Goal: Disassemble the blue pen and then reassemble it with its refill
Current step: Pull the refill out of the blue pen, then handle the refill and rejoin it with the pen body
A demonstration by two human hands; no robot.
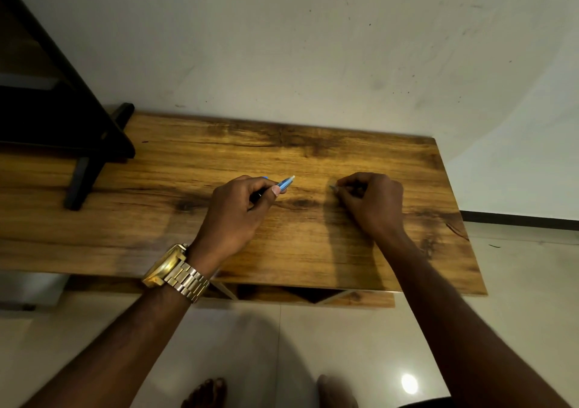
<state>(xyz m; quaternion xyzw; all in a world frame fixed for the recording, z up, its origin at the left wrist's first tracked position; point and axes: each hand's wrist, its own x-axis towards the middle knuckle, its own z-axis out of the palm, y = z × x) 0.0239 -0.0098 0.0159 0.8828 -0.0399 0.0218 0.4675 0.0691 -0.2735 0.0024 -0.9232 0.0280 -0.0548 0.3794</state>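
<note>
Head view: slim blue plastic pen barrel (285, 184) pinched by left hand (238, 210); right hand (371, 202) fingers (340, 188) closed on small unclear part; parts best kept low over brown wooden tabletop (313, 251)

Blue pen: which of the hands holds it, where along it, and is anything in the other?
The left hand pinches the blue plastic pen around mid-barrel. The right hand is closed on something small and greyish; what it is cannot be told.
</note>
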